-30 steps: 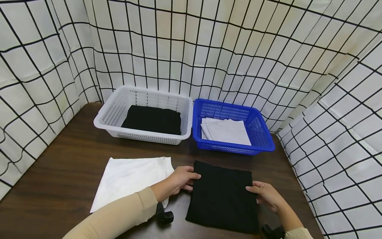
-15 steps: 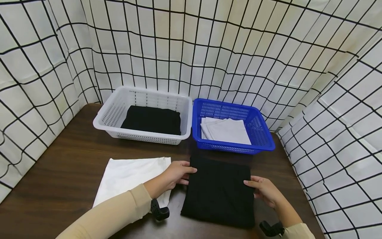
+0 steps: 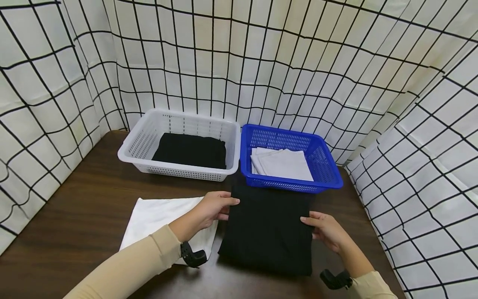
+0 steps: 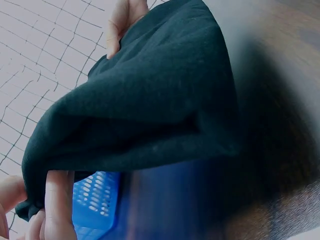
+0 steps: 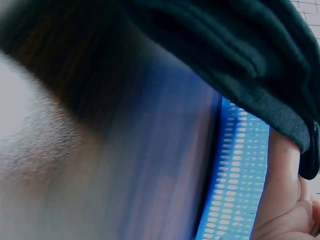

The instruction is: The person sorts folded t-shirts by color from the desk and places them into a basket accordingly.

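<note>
A folded black cloth [image 3: 269,232] hangs between my two hands, held above the table in front of the blue basket. My left hand [image 3: 213,209] pinches its left edge, thumb on top and fingers beneath. Its right edge is pinched by my right hand [image 3: 324,227] in the same way. In the left wrist view the layers of the black cloth [image 4: 150,100] sag open at the side, and the fingers [image 4: 59,205] pass under it. The right wrist view has the black cloth [image 5: 250,55] raised off the blurred tabletop. To the left, a folded white cloth [image 3: 157,220] lies partly behind my left arm.
A white basket [image 3: 179,169] at the back left holds folded black cloth [image 3: 189,150]. Beside it, a blue basket [image 3: 289,185] holds folded white cloth [image 3: 285,164]. Grid-patterned curtains [image 3: 209,54] enclose the brown table [image 3: 74,207] at the back and sides.
Both hands have moved forward and slightly left with the black cloth, bringing it closer to the baskets. It now appears lifted off the table. The baskets and the white cloth stay put.
</note>
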`<state>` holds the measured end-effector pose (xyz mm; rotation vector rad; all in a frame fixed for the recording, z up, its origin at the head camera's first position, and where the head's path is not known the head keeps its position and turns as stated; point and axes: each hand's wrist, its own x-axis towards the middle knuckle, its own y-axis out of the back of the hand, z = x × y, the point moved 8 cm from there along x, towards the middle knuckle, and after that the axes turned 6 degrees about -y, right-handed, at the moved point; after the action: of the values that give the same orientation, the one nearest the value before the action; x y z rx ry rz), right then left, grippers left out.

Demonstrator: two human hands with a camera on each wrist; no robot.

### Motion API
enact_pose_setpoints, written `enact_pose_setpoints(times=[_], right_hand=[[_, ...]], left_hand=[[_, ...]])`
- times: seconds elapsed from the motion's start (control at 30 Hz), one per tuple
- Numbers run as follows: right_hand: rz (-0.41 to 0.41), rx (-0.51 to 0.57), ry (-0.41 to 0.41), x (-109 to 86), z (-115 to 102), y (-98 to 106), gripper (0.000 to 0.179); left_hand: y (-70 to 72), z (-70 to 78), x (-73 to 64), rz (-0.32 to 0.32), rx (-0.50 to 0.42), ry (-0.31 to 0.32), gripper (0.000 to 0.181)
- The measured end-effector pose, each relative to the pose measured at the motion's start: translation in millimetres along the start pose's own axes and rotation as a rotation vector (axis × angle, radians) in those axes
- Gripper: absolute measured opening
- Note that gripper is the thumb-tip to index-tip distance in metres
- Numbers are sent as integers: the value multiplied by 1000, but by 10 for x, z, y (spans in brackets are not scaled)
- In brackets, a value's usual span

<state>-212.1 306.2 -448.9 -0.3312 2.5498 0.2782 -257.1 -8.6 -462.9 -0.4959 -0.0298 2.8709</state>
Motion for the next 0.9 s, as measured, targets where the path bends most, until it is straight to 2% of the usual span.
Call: enact_pose_setpoints(times=[0.13,0.4,0.6,0.9], right_hand=[[40,-32,-14,26,-106,9,78],[-20,-47,6,79,-286,-118,76],[-43,-44,33,101,-424,-151,76],[-70,-41,75,172,-670,-215,52]], left_hand=[[47,96,9,-22,-13,-26,49],[198,209,-56,-13,-20,-34,62],[254,298,-49,-36,-48,-55,56],[374,481,-51,-43,-72,-57,45]])
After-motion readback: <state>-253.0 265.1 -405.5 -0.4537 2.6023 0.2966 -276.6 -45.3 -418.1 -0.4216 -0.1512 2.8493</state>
